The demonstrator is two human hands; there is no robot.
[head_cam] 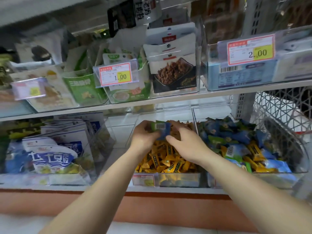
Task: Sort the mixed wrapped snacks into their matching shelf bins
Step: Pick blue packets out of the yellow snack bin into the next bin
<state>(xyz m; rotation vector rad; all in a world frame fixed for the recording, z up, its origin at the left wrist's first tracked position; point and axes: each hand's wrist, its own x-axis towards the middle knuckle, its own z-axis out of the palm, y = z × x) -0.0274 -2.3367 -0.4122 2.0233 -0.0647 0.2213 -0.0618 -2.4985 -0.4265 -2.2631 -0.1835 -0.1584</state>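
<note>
Both hands reach into the middle clear bin (pixel 179 180) on the lower shelf, which is full of small yellow wrapped snacks (pixel 166 160). My left hand (pixel 144 135) grips a blue and green wrapped snack (pixel 161 130) with a barcode facing up, held above the yellow pile. My right hand (pixel 183 141) is beside it, fingers spread over the yellow snacks and touching the blue packet's lower edge. The clear bin to the right (pixel 299 159) holds mostly blue and green wrapped snacks (pixel 228 130) with some yellow ones (pixel 255 153) mixed in.
Large blue and white bags (pixel 50 154) fill the bin at the lower left. The upper shelf (pixel 152 100) carries clear bins of green packets (pixel 84 88), white pouches (pixel 173 71) and price tags (pixel 115 75). A wire basket (pixel 285 108) stands at the right.
</note>
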